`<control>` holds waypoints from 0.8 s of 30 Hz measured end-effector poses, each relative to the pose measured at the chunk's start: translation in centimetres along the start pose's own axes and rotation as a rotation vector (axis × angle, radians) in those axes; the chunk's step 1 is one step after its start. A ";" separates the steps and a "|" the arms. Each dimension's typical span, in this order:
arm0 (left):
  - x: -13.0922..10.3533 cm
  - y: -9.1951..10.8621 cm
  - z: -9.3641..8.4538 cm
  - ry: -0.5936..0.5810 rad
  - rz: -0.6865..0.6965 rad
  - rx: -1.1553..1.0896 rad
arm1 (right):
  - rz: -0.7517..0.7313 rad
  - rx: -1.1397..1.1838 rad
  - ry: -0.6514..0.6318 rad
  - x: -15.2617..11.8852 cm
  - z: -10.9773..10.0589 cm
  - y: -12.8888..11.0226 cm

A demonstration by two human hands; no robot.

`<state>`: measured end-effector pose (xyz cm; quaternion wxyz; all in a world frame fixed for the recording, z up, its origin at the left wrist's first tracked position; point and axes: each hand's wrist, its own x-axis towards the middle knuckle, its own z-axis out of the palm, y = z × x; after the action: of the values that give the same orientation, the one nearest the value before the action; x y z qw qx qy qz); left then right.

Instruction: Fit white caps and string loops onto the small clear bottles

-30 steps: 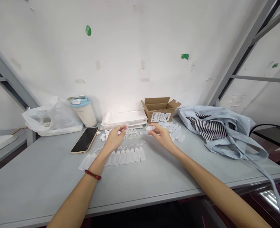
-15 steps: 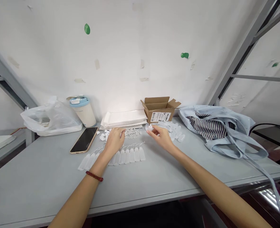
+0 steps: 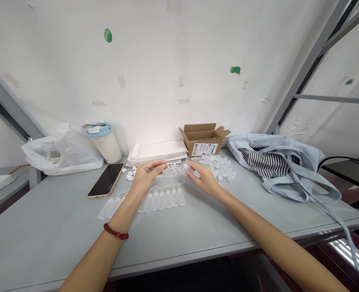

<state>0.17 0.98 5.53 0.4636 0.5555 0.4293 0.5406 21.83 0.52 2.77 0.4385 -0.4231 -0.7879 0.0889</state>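
My left hand (image 3: 145,178) is raised over the table with thumb and index finger pinched together; what they hold, if anything, is too small to make out. Across from it, my right hand (image 3: 206,177) pinches a small translucent white plastic piece (image 3: 187,166). Between and behind the hands lies a heap of thin white looped strings (image 3: 171,172). In front of it runs a row of flat translucent plastic pieces (image 3: 167,199) with strings at their tops, partly hidden by my left wrist. Loose translucent pieces (image 3: 223,168) are heaped beyond my right hand, and small white parts (image 3: 130,176) lie behind my left.
A phone (image 3: 105,180), a lidded cup (image 3: 106,144) and a plastic bag (image 3: 63,150) stand at the left. Flat white packets (image 3: 156,150) and an open cardboard box (image 3: 202,140) line the wall. A blue cloth bag (image 3: 277,158) lies at the right, its strap over the edge.
My left hand has lifted and turned from the small white parts, moving right toward my right hand. My right hand has shifted slightly left with the plastic piece. The view has shifted a little.
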 end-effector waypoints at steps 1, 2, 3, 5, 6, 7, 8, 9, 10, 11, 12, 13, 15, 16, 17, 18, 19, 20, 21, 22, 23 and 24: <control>-0.1 -0.1 0.1 -0.011 -0.005 -0.029 | -0.022 0.004 -0.022 -0.1 0.1 -0.1; -0.1 -0.1 0.2 -0.021 -0.006 -0.049 | -0.040 0.008 -0.045 -0.2 0.2 -0.3; -0.2 -0.2 0.3 -0.032 -0.008 -0.062 | -0.053 0.011 -0.065 -0.2 0.2 -0.5; -0.2 -0.2 0.5 -0.049 -0.008 -0.082 | -0.065 0.009 -0.095 -0.3 0.3 -0.8; -0.3 -0.2 0.5 -0.055 -0.008 -0.090 | -0.068 0.005 -0.103 -0.4 0.3 -1.0; -0.4 -0.1 0.6 -0.061 -0.009 -0.095 | -0.069 0.000 -0.106 -0.4 0.3 -1.1; -0.4 -0.1 0.6 -0.065 -0.010 -0.095 | -0.069 -0.005 -0.106 -0.4 0.3 -1.1; -0.5 0.0 0.7 -0.068 -0.013 -0.092 | -0.069 -0.008 -0.106 -0.4 0.3 -1.1; -0.6 0.1 0.7 -0.072 -0.015 -0.085 | -0.069 -0.010 -0.105 -0.4 0.2 -1.1; -0.7 0.2 0.8 -0.077 -0.018 -0.074 | -0.071 -0.012 -0.104 -0.4 0.2 -1.1; -0.8 0.2 0.9 -0.081 -0.019 -0.058 | -0.071 -0.015 -0.105 -0.4 0.2 -1.1; -0.8 0.3 0.9 -0.085 -0.020 -0.041 | -0.071 -0.018 -0.108 -0.4 0.2 -1.0; -0.9 0.4 1.0 -0.091 -0.017 -0.008 | -0.076 -0.023 -0.110 -0.5 0.3 -1.0; -1.0 0.4 1.1 -0.096 -0.014 0.004 | -0.081 -0.025 -0.109 -0.5 0.3 -1.0; -1.0 0.4 1.1 -0.101 -0.010 0.013 | -0.088 -0.025 -0.106 -0.5 0.3 -1.0; -1.0 0.4 1.1 -0.104 -0.006 0.021 | -0.094 -0.025 -0.103 -0.6 0.3 -1.0; -1.0 0.4 1.1 -0.106 0.000 0.028 | -0.099 -0.024 -0.101 -0.6 0.4 -1.0; -1.0 0.4 1.1 -0.104 0.006 0.035 | -0.100 -0.024 -0.101 -0.6 0.4 -1.0; -1.0 0.4 1.1 -0.100 0.010 0.040 | -0.098 -0.025 -0.105 -0.6 0.4 -1.0; -1.0 0.4 1.1 -0.094 0.014 0.041 | -0.094 -0.026 -0.108 -0.6 0.4 -1.0; -1.0 0.4 1.1 -0.089 0.016 0.039 | -0.091 -0.026 -0.111 -0.6 0.4 -1.0; -1.0 0.5 1.1 -0.085 0.018 0.035 | -0.089 -0.025 -0.114 -0.6 0.4 -1.1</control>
<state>1.22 -0.17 5.81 0.4666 0.5897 0.4135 0.5133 21.09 -0.52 2.71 0.3912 -0.3875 -0.8306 0.0832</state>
